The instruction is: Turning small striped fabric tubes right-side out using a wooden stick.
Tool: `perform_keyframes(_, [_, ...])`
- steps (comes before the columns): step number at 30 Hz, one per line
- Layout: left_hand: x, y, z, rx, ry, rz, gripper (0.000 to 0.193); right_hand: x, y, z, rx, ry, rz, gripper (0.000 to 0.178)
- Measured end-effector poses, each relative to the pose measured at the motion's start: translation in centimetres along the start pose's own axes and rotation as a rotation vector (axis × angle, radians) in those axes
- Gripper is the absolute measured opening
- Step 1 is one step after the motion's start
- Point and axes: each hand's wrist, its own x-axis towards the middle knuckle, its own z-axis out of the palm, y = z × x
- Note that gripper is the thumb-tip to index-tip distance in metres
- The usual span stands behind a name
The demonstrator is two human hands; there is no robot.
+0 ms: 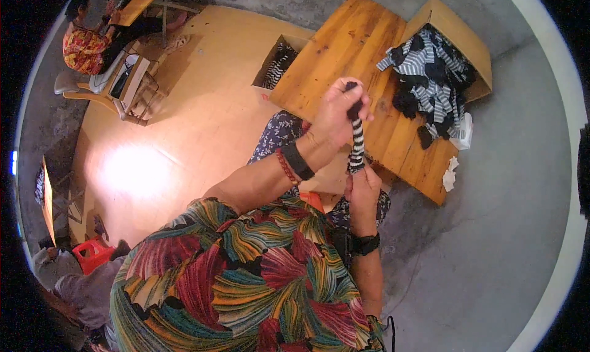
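Observation:
A narrow black-and-white striped sock (357, 138) is stretched between my hands above the near edge of the wooden table. My left hand (337, 112) is closed around its solid black upper end. Lower down, my right hand (364, 189) grips the striped end, with thumb and fingers pinched on the fabric. On the table to the right, a heap of grey, white and black striped socks (430, 75) spills from a cardboard box (476, 54) lying on its side.
The wooden table (335, 51) stands before my knees, against the grey wall. Beyond its left edge is an open carton (263, 74) with striped pieces inside. White crumpled paper (450, 175) lies at the table's right corner. A person (89, 45) sits far left; another person (92, 290) is lower left.

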Motion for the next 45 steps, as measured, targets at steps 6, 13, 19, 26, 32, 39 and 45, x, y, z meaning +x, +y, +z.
perform_keyframes(6, [-2.5,-0.6,2.6,0.302,0.033,0.077,0.031,-0.8,-3.3,1.0,0.481,-0.205,0.206,0.027])
perform_keyframes(13, [-2.4,1.8,2.2,0.135,-0.187,-0.143,0.041,0.0,-2.9,-0.1,0.279,-0.215,0.124,0.024])
perform_keyframes(19, [-0.1,3.2,1.6,0.056,-0.263,-0.073,0.020,-0.4,-1.9,-1.2,0.137,-0.166,0.093,0.020])
perform_keyframes(26, [-1.2,1.3,1.3,0.434,-0.147,0.138,0.031,-1.0,-2.1,-1.4,-0.009,-0.149,0.110,0.022])
perform_keyframes(32, [-2.7,0.5,2.6,0.381,-0.074,0.008,0.049,-1.2,-3.0,1.1,0.374,-0.177,0.198,0.019])
perform_keyframes(39, [-2.1,1.4,2.7,0.207,-0.323,-0.188,0.041,-0.7,-3.4,0.6,0.605,-0.415,0.267,0.023])
perform_keyframes(45, [-0.7,2.2,2.3,-0.098,-0.287,-0.226,0.027,-1.3,-3.1,-1.0,0.513,-0.462,0.282,0.025])
